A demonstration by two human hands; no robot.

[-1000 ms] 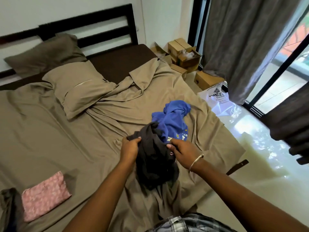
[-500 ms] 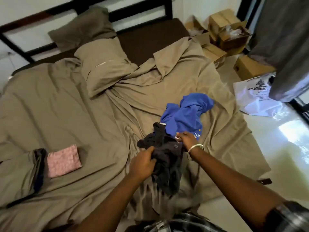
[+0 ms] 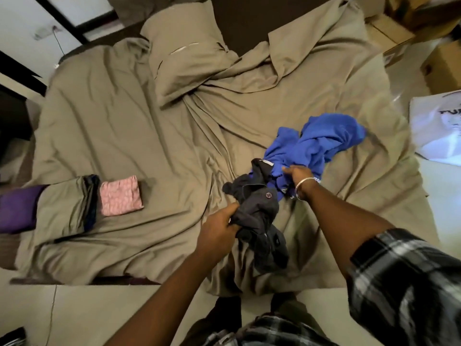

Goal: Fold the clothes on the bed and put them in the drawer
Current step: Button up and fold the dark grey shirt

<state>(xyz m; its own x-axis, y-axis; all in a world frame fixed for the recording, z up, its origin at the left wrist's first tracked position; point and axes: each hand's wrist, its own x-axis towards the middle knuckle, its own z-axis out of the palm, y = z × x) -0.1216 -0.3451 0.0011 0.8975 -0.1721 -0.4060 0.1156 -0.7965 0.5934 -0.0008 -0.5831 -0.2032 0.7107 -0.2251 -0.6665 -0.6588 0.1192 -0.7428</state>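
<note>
A crumpled black garment lies near the bed's front edge. My left hand grips its left side. My right hand, with a silver bangle on the wrist, pinches fabric where the black garment meets a crumpled blue garment; which of the two it holds I cannot tell. A folded pink cloth lies at the left of the bed, beside folded olive, dark and purple pieces.
The bed has a rumpled olive sheet and a pillow at the back. Cardboard boxes and a white bag stand on the floor at the right. Pale floor tiles run along the near edge.
The view has tilted down and shifted left, showing more of the folded pile. My left hand has slid lower on the black garment, and my right hand reached farther toward the blue one.
</note>
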